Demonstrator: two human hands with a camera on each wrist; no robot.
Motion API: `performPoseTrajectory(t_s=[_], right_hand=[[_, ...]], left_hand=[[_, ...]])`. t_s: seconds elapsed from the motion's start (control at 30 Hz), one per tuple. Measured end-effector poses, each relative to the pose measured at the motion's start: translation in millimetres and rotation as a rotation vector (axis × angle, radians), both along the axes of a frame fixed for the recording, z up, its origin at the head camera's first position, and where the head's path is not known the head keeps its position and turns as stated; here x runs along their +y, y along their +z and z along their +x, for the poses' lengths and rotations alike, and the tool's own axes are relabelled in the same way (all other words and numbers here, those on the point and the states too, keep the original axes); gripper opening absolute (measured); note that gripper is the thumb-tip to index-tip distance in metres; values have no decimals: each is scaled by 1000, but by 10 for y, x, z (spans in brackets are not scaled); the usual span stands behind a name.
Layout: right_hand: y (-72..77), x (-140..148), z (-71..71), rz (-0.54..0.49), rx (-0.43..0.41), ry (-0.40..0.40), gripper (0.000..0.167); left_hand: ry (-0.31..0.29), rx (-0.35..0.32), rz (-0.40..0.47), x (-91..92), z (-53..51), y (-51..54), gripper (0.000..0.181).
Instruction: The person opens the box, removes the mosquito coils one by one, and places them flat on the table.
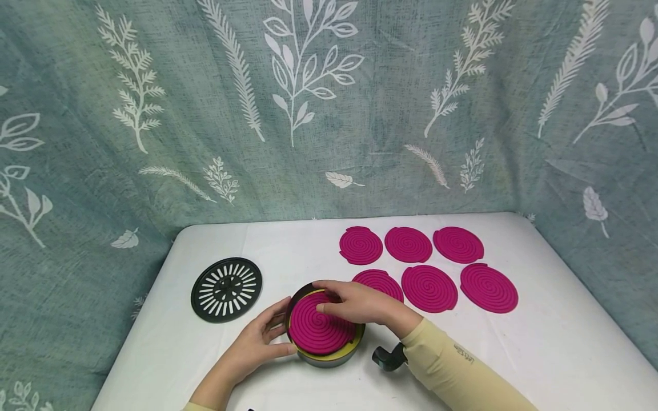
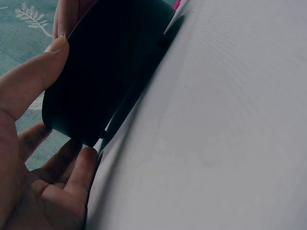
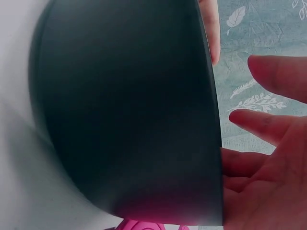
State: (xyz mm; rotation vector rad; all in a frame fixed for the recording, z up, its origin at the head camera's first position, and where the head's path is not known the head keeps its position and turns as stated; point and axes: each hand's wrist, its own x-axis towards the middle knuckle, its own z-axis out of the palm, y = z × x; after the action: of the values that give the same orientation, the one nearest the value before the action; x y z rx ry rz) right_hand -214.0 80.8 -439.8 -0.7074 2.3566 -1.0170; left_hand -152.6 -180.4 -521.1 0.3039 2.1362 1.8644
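Note:
A round black tin (image 1: 329,362) with a yellow inner rim stands near the table's front. In it lies a magenta mosquito coil (image 1: 313,328). My left hand (image 1: 262,337) holds the tin's left side between thumb and fingers; in the left wrist view the thumb presses near the edge of the dark tin (image 2: 110,57). My right hand (image 1: 354,302) reaches over the tin's back right, its thumb above the coil and its fingers by the rim. In the right wrist view the fingers of the right hand (image 3: 268,158) are extended beside the dark wall (image 3: 129,110), partly behind it.
Several magenta coils (image 1: 429,288) lie flat in two rows at the back right of the white table (image 1: 555,342). A black slotted round lid (image 1: 227,289) is at the left. Beneath the right sleeve a black curved piece (image 1: 389,358) pokes out, partly hidden.

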Motion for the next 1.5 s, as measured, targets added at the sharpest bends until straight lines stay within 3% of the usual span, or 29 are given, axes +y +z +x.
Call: performPoseTrajectory(t_s=[0.3, 0.6, 0.83, 1.03, 1.23, 1.5], right_hand=[[8, -13, 19, 49, 44, -6, 56], [10, -3, 14, 24, 46, -4, 53], [71, 55, -16, -42, 86, -23, 48], [55, 102, -58, -127, 55, -55, 42], [0, 143, -106, -227, -46, -99, 40], [-18, 220, -161, -359, -327, -101, 50]], left_hand=[[5, 1, -25, -2, 0, -1, 98], [11, -4, -39, -3, -4, 0, 98], [15, 8, -44, 2, -5, 4, 97], [11, 15, -34, 6, -2, 3, 98], [15, 10, -32, 10, 1, 4, 98], [11, 6, -14, 9, 0, 6, 96]])
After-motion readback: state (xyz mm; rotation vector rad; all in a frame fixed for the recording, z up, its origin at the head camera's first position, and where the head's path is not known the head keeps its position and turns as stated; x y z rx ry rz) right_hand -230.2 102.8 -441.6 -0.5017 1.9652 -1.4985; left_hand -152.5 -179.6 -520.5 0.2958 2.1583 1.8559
